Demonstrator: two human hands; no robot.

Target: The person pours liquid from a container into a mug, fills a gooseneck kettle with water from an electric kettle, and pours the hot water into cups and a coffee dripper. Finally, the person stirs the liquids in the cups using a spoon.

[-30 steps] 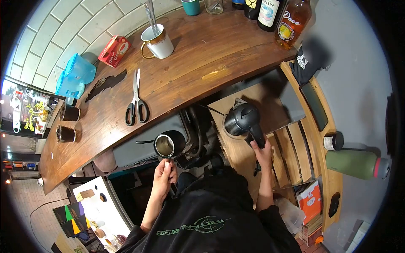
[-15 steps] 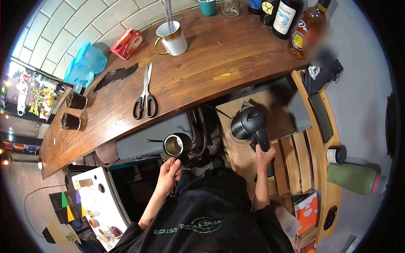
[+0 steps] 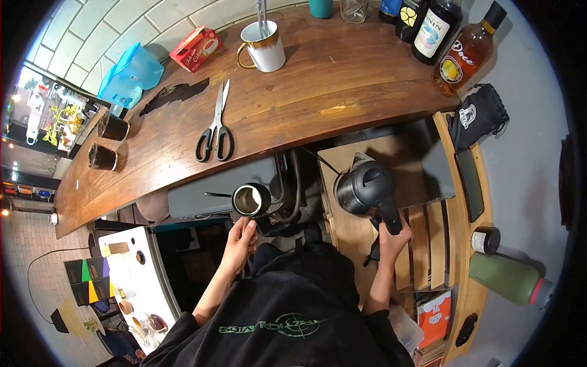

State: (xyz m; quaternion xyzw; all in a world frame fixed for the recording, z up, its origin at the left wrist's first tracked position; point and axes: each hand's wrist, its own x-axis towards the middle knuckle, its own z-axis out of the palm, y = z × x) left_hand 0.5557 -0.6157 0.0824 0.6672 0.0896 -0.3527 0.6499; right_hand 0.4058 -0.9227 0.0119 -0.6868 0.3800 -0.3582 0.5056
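My left hand (image 3: pixel 240 244) is closed below a dark round cup (image 3: pixel 247 199) with a shiny rim, gripping it from its near side. The cup's mouth faces up, showing a pale patch inside, and a thin dark rod sticks out to its left. My right hand (image 3: pixel 394 237) is wrapped round the black handle of an electric kettle (image 3: pixel 358 188). Its lid faces me and its spout points away. The kettle is over a wooden surface (image 3: pixel 342 235); whether its bottom touches that surface is hidden.
Scissors (image 3: pixel 215 131), a white-and-brown mug (image 3: pixel 267 55), a red box (image 3: pixel 195 49) and two small dark pots (image 3: pixel 103 157) stand or lie on the wooden counter (image 3: pixel 293 92). Bottles (image 3: pixel 465 58) stand at its right end. A green flask (image 3: pixel 504 278) is at right.
The kettle has come nearer to me with my right hand and looks larger. My left hand and the cup have shifted slightly left. The view has moved a little.
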